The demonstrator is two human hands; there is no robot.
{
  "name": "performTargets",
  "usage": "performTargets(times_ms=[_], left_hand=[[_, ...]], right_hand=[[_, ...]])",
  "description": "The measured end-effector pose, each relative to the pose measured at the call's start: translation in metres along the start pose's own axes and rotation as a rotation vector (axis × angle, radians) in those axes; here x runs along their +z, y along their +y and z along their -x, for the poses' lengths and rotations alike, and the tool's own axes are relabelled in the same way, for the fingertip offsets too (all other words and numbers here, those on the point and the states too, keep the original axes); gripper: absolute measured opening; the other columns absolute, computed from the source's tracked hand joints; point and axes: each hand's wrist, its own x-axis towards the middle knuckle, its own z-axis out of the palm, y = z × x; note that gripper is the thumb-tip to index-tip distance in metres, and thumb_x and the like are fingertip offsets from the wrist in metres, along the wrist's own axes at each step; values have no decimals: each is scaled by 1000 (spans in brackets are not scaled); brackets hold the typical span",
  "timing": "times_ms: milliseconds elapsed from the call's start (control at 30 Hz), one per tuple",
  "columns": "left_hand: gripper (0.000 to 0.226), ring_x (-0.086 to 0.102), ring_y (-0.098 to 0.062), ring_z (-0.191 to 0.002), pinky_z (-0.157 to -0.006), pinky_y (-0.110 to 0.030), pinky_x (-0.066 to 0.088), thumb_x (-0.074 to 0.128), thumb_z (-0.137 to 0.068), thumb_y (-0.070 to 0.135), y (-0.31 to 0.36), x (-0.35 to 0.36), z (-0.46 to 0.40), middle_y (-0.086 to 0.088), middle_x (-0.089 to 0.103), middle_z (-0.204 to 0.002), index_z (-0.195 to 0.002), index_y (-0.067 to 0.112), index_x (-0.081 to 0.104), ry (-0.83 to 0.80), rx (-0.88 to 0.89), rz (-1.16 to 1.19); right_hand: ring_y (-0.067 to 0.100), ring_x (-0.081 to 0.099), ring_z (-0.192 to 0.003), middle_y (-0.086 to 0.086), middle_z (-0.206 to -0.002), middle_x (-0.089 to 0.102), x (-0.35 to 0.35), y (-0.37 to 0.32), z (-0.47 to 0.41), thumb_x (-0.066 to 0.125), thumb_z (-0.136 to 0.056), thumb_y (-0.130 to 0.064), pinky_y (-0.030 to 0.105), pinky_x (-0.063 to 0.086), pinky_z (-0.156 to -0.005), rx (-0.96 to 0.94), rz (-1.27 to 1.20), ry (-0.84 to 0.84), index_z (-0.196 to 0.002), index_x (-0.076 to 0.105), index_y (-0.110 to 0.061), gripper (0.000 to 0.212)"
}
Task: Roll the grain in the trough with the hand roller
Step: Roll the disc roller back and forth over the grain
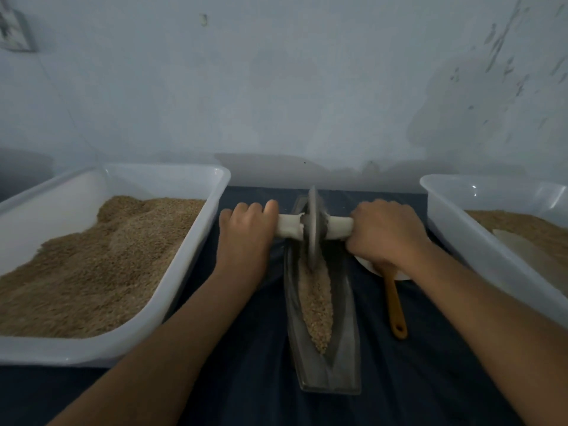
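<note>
My left hand (246,229) and right hand (384,232) have fingers wrapped round the white-handled grey metal disc roller (313,229). It stands in one long boat-shaped metal trough (322,364) of bumpy tan grain (316,305). Two white plastic tubs (190,272) sit beside.

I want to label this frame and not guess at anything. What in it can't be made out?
All in the head view:
- Brush head on the yellow handle: hidden under the right hand.
- White dish: mostly covered by that hand and forearm.
- Disc of the hand roller: motion-blurred, edge detail unreadable.
- Right tub: cut off by the frame edge.
- Pale thing in its grain: unidentifiable.
</note>
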Motion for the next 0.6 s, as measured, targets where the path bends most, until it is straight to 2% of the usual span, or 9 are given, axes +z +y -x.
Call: performTargets(times_ms=[133,200,300,367,433,533,600], left_hand=[[29,48,-22,-78,-76,-37,29,67,-93,18,5,4,-25,4,47,-78,-90,23,39,-31,-81,-19],[30,49,-21,-79,-77,-38,30,68,-93,18,7,-2,-23,3,47,-78,-89,23,38,-33,-63,-16],[23,55,-25,-87,-78,-39,35,61,-91,15,9,-13,4,0,56,-87,-93,22,39,6,-19,9],[13,55,-28,-87,-78,-41,41,57,-90,13,6,-17,26,-4,56,-91,-98,18,48,57,37,38],[16,54,-30,-87,-79,-42,43,60,-90,9,0,-19,48,-8,56,-96,-103,15,53,93,86,17],[21,51,-30,-88,-79,-43,43,59,-91,7,-4,-20,74,-10,53,-99,-111,11,56,122,132,-16],[23,51,-31,-87,-79,-44,44,59,-90,7,-5,-21,79,-12,53,-99,-113,8,57,143,145,-44]], right_hand=[[18,63,-66,-1,-73,65,-9,5,-25,63,-71,-49,30,41,-55,32,-163,-307,-76,61,-22,28],[17,63,-66,-1,-73,65,-11,4,-20,65,-73,-45,30,41,-55,47,-178,-307,-78,61,-22,24],[14,57,-63,-6,-73,60,-7,-4,12,65,-74,-44,29,35,-53,34,-76,-109,-83,63,-27,19],[14,56,-65,-7,-75,60,-1,-10,42,67,-78,-45,30,37,-54,16,-6,66,-91,65,-31,19],[17,56,-62,-5,-73,60,1,-17,69,71,-79,-42,30,38,-52,-8,62,214,-93,64,-28,21],[21,40,-46,4,-60,55,-4,-21,93,84,-66,-23,25,16,-46,-63,107,367,-81,59,-15,30],[20,27,-46,6,-57,52,-7,-22,101,85,-61,-15,23,7,-50,-67,115,416,-76,56,-12,32]])
